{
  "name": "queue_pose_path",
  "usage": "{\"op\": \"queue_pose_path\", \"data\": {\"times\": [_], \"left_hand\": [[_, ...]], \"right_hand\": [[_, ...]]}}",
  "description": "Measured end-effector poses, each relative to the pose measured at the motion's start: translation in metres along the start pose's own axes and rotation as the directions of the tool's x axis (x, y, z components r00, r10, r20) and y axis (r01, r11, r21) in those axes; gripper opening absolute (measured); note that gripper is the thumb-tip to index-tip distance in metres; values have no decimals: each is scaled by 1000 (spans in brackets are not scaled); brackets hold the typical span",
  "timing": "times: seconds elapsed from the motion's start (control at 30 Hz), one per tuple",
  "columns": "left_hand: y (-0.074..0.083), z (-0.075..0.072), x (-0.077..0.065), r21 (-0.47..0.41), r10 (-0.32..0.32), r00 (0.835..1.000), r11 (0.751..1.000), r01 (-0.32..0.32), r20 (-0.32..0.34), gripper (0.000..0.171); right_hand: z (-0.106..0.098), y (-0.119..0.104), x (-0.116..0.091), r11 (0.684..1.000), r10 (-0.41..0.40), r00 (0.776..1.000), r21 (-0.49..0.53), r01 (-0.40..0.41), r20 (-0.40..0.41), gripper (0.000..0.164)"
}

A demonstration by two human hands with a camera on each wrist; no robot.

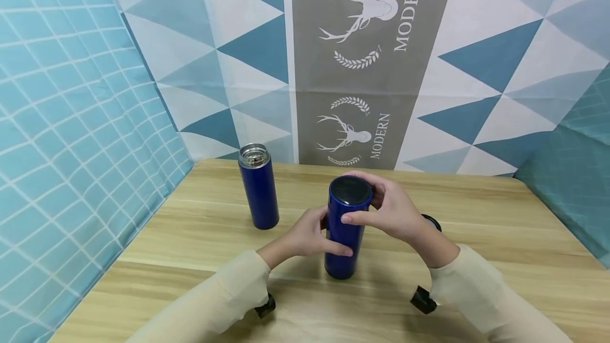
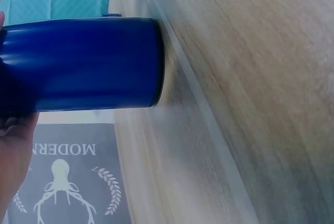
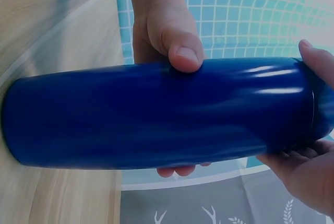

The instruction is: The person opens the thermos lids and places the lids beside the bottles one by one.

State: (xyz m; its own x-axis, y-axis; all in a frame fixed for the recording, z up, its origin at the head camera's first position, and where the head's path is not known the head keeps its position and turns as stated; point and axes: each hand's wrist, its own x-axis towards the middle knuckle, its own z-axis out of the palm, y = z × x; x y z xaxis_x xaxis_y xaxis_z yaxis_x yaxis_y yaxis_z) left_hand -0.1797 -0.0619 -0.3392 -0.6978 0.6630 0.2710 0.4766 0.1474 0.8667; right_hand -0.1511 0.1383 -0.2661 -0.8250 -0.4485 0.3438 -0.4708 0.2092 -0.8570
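Note:
A blue thermos (image 1: 345, 234) with a dark, glossy lid top (image 1: 351, 190) stands upright on the table between both hands. My left hand (image 1: 308, 234) grips it around the middle, thumb across the front. At the top, my right hand (image 1: 393, 206) holds the lid end, thumb on the near side and fingers behind. In the right wrist view both hands are around the thermos (image 3: 130, 114), the left thumb (image 3: 187, 59) lying along its side. The left wrist view shows the base of the thermos (image 2: 99, 65) at the tabletop.
A second blue thermos (image 1: 261, 195) stands to the left rear, lidless, its steel neck (image 1: 254, 155) exposed. Partly hidden behind the right wrist lies a round black-rimmed object (image 1: 433, 222). Patterned cloth (image 1: 352, 78) hangs along the wooden table's (image 1: 200, 247) back edge.

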Motion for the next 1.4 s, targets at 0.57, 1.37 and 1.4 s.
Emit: {"op": "queue_pose_path", "data": {"times": [0.57,1.37,1.4], "left_hand": [[-3,-2,3,-11,-3,1000,1000,3,14,61],[-3,-11,5,40,-33,998,999,31,48,64],[-2,-11,5,38,-35,998,999,33,48,64]], "right_hand": [[-10,13,12,986,-159,980,68,152,122,61],[-28,27,31,959,-273,903,163,230,332,67],[-28,27,32,959,-278,899,159,237,338,67]]}}
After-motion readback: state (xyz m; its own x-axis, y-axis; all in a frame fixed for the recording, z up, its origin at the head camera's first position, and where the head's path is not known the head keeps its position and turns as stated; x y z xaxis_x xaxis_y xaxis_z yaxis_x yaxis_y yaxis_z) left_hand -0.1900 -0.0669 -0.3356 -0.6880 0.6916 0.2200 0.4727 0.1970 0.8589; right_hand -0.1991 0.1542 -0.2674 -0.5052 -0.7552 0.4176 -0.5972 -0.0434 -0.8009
